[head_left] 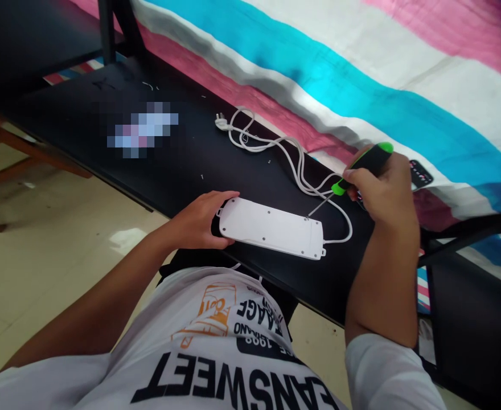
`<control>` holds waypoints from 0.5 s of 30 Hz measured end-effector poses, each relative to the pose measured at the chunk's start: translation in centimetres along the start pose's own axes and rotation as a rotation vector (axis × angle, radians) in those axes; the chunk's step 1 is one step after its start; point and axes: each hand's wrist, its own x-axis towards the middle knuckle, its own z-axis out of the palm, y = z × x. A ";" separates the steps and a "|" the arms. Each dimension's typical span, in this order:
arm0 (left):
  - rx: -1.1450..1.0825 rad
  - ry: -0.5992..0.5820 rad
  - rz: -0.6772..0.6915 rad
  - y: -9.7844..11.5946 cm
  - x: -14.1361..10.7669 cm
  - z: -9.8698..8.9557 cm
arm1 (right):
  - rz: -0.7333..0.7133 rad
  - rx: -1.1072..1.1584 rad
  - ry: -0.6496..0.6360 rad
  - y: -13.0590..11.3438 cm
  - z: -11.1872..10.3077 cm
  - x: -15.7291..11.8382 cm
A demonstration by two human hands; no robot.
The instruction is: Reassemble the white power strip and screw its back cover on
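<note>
A white power strip (271, 229) lies on the black table with its screw-dotted underside up. My left hand (197, 222) grips the strip's left end, thumb on the near side and fingers on the far side. In my right hand (382, 185) is a screwdriver (376, 159) with a black and green handle. Its shaft slants down to the left, and the tip is at a screw near the strip's far right corner. Whether the tip sits in the screw I cannot tell. A white cord (297, 151) leaves the strip's right end and loops behind it to a plug (222, 121).
The black table (169, 171) carries a few small white scraps and a blurred-out bright object (143, 130) at the left. A striped sheet (319, 74) hangs along the far edge. A dark card-like item (421, 173) shows beyond my right hand. A wooden stool (15, 148) stands at left.
</note>
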 end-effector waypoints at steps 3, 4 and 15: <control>-0.001 0.003 -0.001 0.0 0.0 0.0 | -0.057 -0.022 -0.024 0.5 0.1 0.1; -0.002 0.003 -0.002 0.0 0.0 0.0 | -0.060 -0.021 -0.021 0.5 0.1 0.1; -0.003 -0.004 0.001 0.1 0.0 -0.1 | -0.064 0.070 0.005 -0.6 0.0 -0.2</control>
